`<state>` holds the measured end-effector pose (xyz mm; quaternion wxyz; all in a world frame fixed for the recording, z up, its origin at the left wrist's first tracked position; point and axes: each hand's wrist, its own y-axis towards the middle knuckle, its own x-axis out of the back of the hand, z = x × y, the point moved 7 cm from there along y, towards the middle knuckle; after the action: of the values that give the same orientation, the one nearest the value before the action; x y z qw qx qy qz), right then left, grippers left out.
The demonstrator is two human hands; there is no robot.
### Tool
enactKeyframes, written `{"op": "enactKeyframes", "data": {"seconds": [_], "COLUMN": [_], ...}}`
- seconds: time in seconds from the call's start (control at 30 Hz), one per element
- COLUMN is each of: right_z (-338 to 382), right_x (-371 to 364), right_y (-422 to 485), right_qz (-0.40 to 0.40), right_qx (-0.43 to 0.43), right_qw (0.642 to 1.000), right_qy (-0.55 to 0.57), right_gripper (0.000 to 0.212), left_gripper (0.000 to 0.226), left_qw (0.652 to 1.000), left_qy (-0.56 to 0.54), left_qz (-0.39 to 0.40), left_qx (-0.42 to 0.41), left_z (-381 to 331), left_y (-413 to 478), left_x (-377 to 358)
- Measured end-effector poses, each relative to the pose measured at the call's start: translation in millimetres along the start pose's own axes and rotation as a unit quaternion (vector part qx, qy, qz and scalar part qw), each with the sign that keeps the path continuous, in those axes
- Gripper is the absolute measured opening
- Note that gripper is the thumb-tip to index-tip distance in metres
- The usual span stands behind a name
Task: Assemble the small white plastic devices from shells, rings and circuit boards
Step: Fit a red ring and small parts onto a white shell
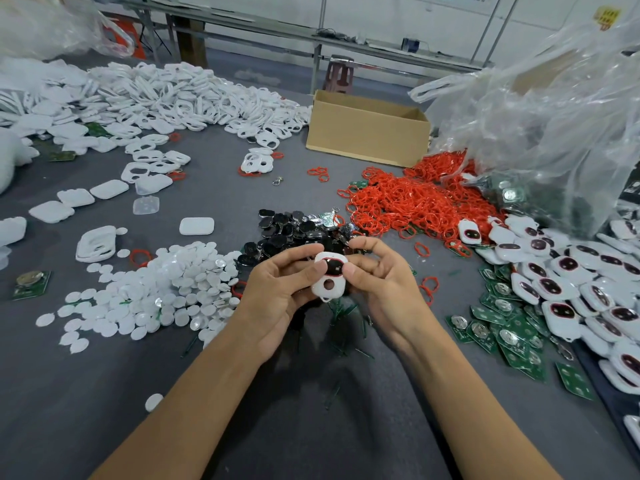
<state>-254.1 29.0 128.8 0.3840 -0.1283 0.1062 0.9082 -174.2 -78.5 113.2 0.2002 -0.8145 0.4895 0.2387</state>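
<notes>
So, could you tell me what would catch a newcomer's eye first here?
The heap of thin red plastic rings right of centre blazes against the grey table. At centre, the left hand and right hand pinch a small white plastic shell with a dark, red-rimmed window. Crumpled clear plastic bags loom at upper right.

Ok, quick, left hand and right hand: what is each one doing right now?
Left hand: grips the white device from its left side, thumb on its face.
Right hand: pinches the same device at its right edge.
</notes>
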Motion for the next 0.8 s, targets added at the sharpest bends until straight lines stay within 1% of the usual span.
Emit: {"op": "enactKeyframes", "data": {"seconds": [0.13,0.2,0.23,0.27,0.3,0.33,0.37,0.4,0.43,0.47,0.53,0.57,0.6,0.67,0.7,0.73,0.8], "right_z": [1.9,3.6,5.9,8.7,12.9,17.7,23.2,28.3,33.3,38.4,46.8,48.4,47.5,45.2,43.9,42.3,40.3], "right_x": [-2.9,-3.5,-3.8,-3.6,-2.5,-1.2,-1.2,-2.9,-6.2,-9.9,-22.5,-29.3,-35.1,-38.4,-37.7,-36.5,-34.5], "right_y": [0.5,0.2,-0.5,-1.2,-2.3,-3.6,-5.4,-7.8,-10.5,-14.2,-23.0,-26.0,-26.8,-27.4,-27.5,-27.3,-26.4], "right_qz": [0.026,0.021,0.015,0.006,-0.006,-0.021,-0.034,-0.043,-0.051,-0.062,-0.078,-0.078,-0.072,-0.057,-0.050,-0.041,-0.036], "right_qx": [-0.013,-0.009,-0.003,0.007,0.023,0.043,0.065,0.088,0.117,0.155,0.234,0.253,0.256,0.255,0.255,0.251,0.235], "right_qw": [0.998,0.997,0.998,0.998,0.999,0.999,0.996,0.989,0.976,0.955,0.890,0.866,0.855,0.848,0.848,0.853,0.875], "right_qy": [0.058,0.068,0.069,0.063,0.043,0.003,-0.054,-0.115,-0.178,-0.247,-0.384,-0.424,-0.445,-0.462,-0.461,-0.455,-0.422], "right_gripper": [0.034,0.034,0.034,0.035,0.036,0.037,0.038,0.041,0.043,0.044,0.044,0.045,0.047,0.048,0.046,0.044,0.041], "left_gripper": [0.022,0.018,0.017,0.017,0.017,0.016,0.010,0.002,0.005,0.012,0.022,0.023,0.020,0.009,0.009,0.011,0.012], "left_qw": [0.998,0.998,0.999,1.000,0.994,0.978,0.963,0.960,0.966,0.978,0.993,0.994,0.995,0.996,0.996,0.997,0.998], "left_qy": [-0.047,-0.056,-0.045,-0.004,0.074,0.156,0.206,0.213,0.196,0.160,0.097,0.088,0.083,0.073,0.070,0.066,0.056], "left_qz": [0.031,0.033,0.024,0.000,-0.037,-0.073,-0.091,-0.094,-0.086,-0.066,-0.028,-0.020,-0.017,-0.026,-0.033,-0.036,-0.031], "left_qx": [0.031,0.027,0.009,-0.022,-0.069,-0.114,-0.148,-0.156,-0.146,-0.117,-0.068,-0.058,-0.051,-0.042,-0.034,-0.022,0.006], "left_z": [4.8,4.6,2.5,0.0,-3.5,-8.6,-11.2,-11.3,-8.5,-4.6,-1.5,-0.9,-1.1,-1.0,1.0,2.8,3.6], "left_y": [0.4,0.6,0.2,-0.2,-0.1,-3.1,-5.0,-7.2,-7.7,-7.7,-7.4,-6.7,-6.5,-5.9,-4.9,-4.3,-4.2], "left_x": [-4.1,-4.9,-4.4,-1.5,4.3,7.4,8.1,6.1,4.6,0.8,-5.9,-6.7,-6.0,-2.8,-0.2,1.1,0.2]}}
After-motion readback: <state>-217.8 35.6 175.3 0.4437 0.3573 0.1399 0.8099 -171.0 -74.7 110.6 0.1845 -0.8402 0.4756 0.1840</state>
